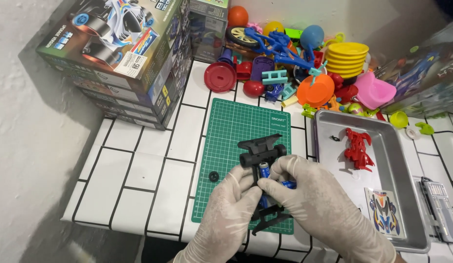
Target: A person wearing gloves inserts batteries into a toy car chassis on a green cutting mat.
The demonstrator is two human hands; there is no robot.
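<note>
- Hands first: our left hand [230,207] and right hand [316,202], both in pale gloves, meet over the near half of the green cutting mat [236,127].
- Our left hand is curled shut around the lower side of the black toy-car chassis [263,152], steadying it from the left.
- Our right hand is pinched closed on a blue battery [264,170], fingertips pressing it at the chassis's middle; a second blue battery [288,184] shows just beside, under the same fingers.
- The chassis's long axis runs away from us, wheeled end far, bare frame end near the table edge [138,229]; the battery lies roughly along it.
- The right hand is nearer the battery, the left nearer the frame.
- A small black ring [213,176] lies on the mat just left of our left hand.
- To the right, close by, stands a metal tray [404,170] holding a red part [358,148] and a sticker sheet [384,211].
- Beyond the mat, a heap of coloured plastic toys [304,63] and stacked boxes [124,58] close off the far side; white tiles left of the mat leave open room.
</note>
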